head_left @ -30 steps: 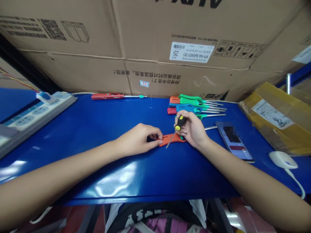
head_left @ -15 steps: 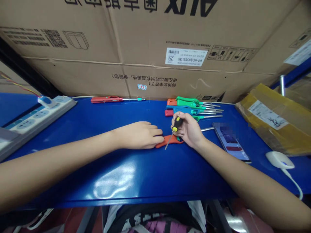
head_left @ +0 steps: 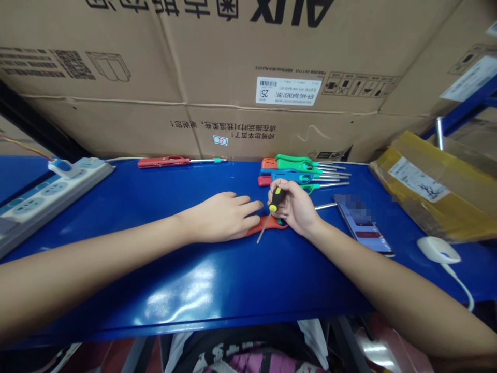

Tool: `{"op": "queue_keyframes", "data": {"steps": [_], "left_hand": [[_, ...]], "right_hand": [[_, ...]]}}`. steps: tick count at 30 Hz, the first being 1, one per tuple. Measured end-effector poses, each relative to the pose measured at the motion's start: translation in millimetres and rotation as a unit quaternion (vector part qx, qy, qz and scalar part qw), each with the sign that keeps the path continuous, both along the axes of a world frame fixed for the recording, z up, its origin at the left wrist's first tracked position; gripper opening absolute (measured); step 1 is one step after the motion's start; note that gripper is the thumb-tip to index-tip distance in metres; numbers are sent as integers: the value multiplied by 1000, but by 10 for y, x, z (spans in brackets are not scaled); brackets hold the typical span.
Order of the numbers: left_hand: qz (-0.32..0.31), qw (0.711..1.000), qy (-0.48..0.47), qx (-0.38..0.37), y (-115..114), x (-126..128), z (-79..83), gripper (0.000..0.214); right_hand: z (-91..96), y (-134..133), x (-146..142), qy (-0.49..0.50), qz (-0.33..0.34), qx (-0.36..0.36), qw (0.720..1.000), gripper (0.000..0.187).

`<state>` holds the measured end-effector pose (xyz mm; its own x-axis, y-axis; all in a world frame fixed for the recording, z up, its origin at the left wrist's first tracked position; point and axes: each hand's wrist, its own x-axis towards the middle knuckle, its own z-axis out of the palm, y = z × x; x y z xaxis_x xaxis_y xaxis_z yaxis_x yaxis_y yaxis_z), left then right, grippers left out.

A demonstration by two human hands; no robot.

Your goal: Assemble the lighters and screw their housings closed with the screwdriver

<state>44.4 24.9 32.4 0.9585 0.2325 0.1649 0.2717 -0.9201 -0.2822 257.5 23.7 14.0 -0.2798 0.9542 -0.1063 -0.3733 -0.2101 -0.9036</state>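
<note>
An orange gas lighter (head_left: pixel 272 223) lies on the blue tabletop, its metal tube (head_left: pixel 326 206) pointing right. My left hand (head_left: pixel 223 216) is at the handle's left end, fingers spread and partly stretched, the lowest one covering that end. Above the lighter's trigger area, my right hand (head_left: pixel 297 207) is closed around a black-and-yellow screwdriver (head_left: pixel 277 199). The screwdriver's thin shaft slants down and left across the orange handle, its tip showing just in front of it. Part of the green trigger is hidden by my right hand.
Behind my hands lie several coloured lighters (head_left: pixel 295 168), with a red lighter (head_left: pixel 163 161) farther left. A power strip (head_left: pixel 46 194) runs along the left. A phone (head_left: pixel 373 241), white corded device (head_left: pixel 438 250) and yellow-taped package (head_left: pixel 419 181) are right. A big cardboard box (head_left: pixel 217 62) walls the back.
My left fingers have lifted and spread from their more closed pose over the lighter's end. My right hand still holds the screwdriver over the lighter. The whole view has shifted slightly.
</note>
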Motion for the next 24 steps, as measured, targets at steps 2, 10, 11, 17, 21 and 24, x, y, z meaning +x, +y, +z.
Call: {"op": "queue_keyframes", "data": {"steps": [2,10,11,17,21,24], "left_hand": [[-20,1000,21,4,28,-26,5,16],[-74,996,54,16,122,-130,6,14],[-75,996,53,11,120,-133,12,14],[-58,997,56,-5,103,-105,-11,23],[-52,998,25,-27,96,-60,-70,27],[-27,994,-13,-105,85,-44,-77,27]], "right_hand": [[-3,2,3,0,2,1,1000,14],[-8,3,5,4,6,5,1000,14],[-9,5,6,3,6,4,1000,14],[-22,18,12,1,11,3,1000,13],[-25,17,10,-1,13,3,1000,13],[-28,15,10,-2,14,3,1000,13]]}}
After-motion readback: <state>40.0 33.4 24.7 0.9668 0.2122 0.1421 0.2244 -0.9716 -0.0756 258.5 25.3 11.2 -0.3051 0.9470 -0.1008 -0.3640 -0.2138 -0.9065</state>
